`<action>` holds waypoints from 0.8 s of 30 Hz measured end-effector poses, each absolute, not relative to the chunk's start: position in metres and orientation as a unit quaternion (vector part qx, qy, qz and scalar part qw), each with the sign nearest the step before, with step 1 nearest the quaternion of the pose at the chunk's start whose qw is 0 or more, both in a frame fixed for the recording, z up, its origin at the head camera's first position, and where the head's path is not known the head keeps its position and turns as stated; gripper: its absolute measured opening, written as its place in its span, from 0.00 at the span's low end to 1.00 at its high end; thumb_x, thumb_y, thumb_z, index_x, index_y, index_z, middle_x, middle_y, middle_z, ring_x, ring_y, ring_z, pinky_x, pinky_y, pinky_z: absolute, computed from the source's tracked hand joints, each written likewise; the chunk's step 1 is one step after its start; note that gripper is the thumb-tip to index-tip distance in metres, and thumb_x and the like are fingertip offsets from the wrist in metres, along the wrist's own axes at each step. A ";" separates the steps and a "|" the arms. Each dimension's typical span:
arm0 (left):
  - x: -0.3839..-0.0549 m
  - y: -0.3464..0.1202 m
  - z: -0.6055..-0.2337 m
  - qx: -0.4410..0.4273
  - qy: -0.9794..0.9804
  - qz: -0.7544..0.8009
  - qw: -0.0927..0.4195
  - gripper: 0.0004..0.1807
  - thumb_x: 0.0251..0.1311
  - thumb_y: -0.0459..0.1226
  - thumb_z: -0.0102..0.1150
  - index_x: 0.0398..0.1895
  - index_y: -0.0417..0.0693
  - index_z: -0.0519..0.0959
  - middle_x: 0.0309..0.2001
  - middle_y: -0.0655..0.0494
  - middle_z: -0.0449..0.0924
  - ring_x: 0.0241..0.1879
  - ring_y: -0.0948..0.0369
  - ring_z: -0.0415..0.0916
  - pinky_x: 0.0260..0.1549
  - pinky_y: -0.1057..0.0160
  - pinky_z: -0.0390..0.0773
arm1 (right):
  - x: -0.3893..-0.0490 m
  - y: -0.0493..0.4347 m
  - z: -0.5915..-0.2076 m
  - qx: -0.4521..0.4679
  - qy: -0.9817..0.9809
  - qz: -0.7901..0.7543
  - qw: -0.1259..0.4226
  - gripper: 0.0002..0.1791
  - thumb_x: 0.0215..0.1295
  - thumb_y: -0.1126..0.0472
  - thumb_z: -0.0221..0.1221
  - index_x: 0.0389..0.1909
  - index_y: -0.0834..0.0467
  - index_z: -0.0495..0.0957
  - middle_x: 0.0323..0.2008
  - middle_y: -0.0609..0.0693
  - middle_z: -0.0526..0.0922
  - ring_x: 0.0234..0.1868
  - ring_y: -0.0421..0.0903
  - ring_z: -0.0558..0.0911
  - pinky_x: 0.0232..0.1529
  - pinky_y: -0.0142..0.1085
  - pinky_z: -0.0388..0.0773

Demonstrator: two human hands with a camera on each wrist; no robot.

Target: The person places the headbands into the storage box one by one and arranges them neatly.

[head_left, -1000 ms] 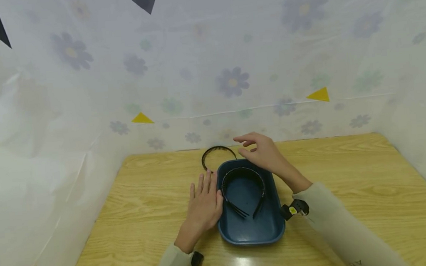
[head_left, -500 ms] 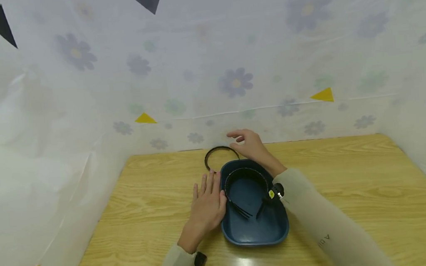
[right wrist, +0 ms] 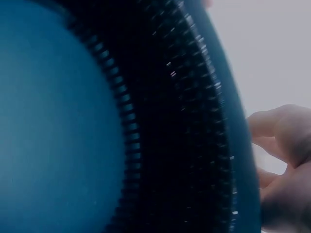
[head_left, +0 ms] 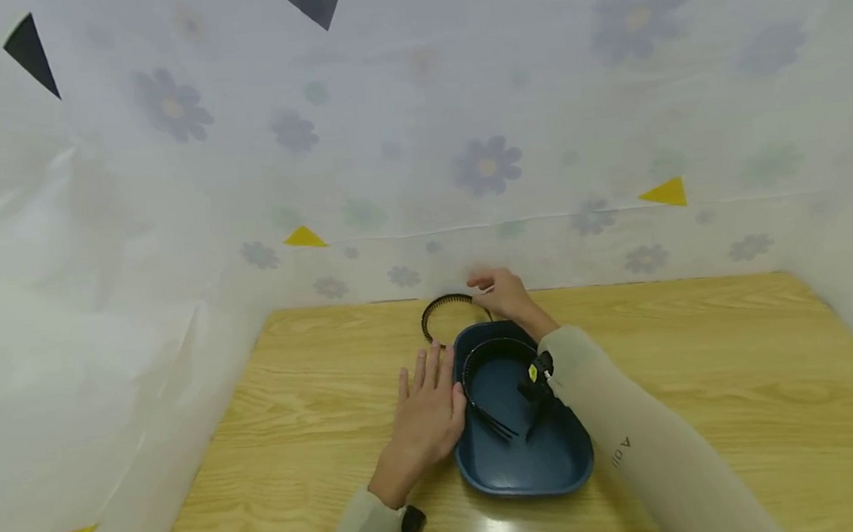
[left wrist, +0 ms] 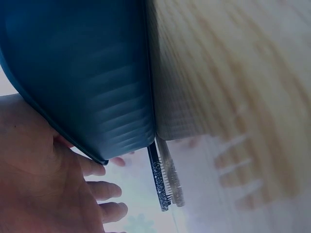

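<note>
A dark blue tray (head_left: 525, 469) stands on the wooden table, holding black toothed headbands (right wrist: 180, 121) with glittery edges, one against another. Another black headband (head_left: 427, 320) with comb teeth lies just behind the tray; its glittery outside (left wrist: 158, 179) shows past the tray's end in the left wrist view. My left hand (head_left: 425, 416) lies along the tray's left wall, fingers straight and pointing away from me. My right hand (head_left: 507, 295) reaches over the tray's far right corner, fingers loosely bent, thumb overlapping the right end of the headband behind. Its fingertips are blurred.
A white sheet (head_left: 389, 177) printed with flowers hangs behind the table's far edge and along both sides. Yellow triangles (head_left: 667, 193) and dark ones are stuck on it. Wood-grain tabletop (head_left: 706, 378) extends to both sides of the tray.
My right hand has come inward over the tray's far corner, then lowered to the headband behind it. The right wrist now covers part of the tray. My left hand keeps its place.
</note>
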State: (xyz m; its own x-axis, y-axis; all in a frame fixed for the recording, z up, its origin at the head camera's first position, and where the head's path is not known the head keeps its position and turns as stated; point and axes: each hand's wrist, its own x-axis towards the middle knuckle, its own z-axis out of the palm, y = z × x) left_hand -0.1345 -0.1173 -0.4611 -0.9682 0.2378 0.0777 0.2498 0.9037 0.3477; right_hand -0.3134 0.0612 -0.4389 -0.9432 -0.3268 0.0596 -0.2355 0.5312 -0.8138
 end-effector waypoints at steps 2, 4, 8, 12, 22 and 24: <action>-0.135 -0.116 -0.461 -0.123 -0.976 -0.180 0.019 0.32 0.81 0.46 0.30 0.84 0.48 0.48 0.83 0.47 0.40 0.81 0.46 0.37 0.74 0.35 0.42 | -0.316 0.063 -0.442 -0.157 0.876 -0.451 0.060 0.22 0.69 0.67 0.58 0.62 0.69 0.78 0.60 0.70 0.78 0.60 0.67 0.78 0.57 0.56 0.78; -0.135 -0.115 -0.460 -0.122 -0.976 -0.179 0.021 0.32 0.81 0.46 0.31 0.84 0.48 0.48 0.83 0.48 0.40 0.81 0.47 0.38 0.74 0.36 0.42 | -0.320 0.064 -0.446 -0.154 0.879 -0.447 0.067 0.22 0.69 0.67 0.59 0.63 0.68 0.78 0.61 0.71 0.77 0.61 0.66 0.78 0.57 0.56 0.78; -0.136 -0.112 -0.460 -0.124 -0.977 -0.175 0.015 0.33 0.81 0.47 0.30 0.84 0.48 0.47 0.83 0.48 0.40 0.81 0.47 0.37 0.74 0.36 0.42 | -0.325 0.069 -0.450 -0.143 0.882 -0.441 0.087 0.23 0.68 0.68 0.59 0.64 0.67 0.78 0.62 0.70 0.77 0.62 0.66 0.76 0.58 0.56 0.77; -0.135 -0.108 -0.459 -0.126 -0.976 -0.175 0.009 0.33 0.81 0.47 0.30 0.84 0.48 0.47 0.83 0.48 0.40 0.81 0.47 0.37 0.74 0.36 0.42 | -0.328 0.074 -0.453 -0.141 0.884 -0.431 0.110 0.23 0.67 0.70 0.59 0.63 0.67 0.78 0.62 0.70 0.77 0.63 0.65 0.76 0.56 0.55 0.78; -0.135 -0.106 -0.459 -0.129 -0.976 -0.177 0.019 0.32 0.81 0.46 0.31 0.84 0.47 0.49 0.83 0.47 0.41 0.81 0.46 0.39 0.74 0.36 0.44 | -0.333 0.075 -0.454 -0.144 0.893 -0.403 0.140 0.28 0.59 0.77 0.58 0.63 0.67 0.79 0.61 0.66 0.79 0.58 0.62 0.79 0.38 0.40 0.73; -0.135 -0.106 -0.458 -0.128 -0.976 -0.177 0.016 0.32 0.81 0.46 0.31 0.84 0.48 0.49 0.83 0.48 0.41 0.81 0.47 0.38 0.74 0.36 0.44 | -0.334 0.075 -0.454 -0.140 0.894 -0.400 0.148 0.30 0.57 0.79 0.58 0.64 0.67 0.78 0.62 0.65 0.79 0.56 0.61 0.79 0.35 0.39 0.72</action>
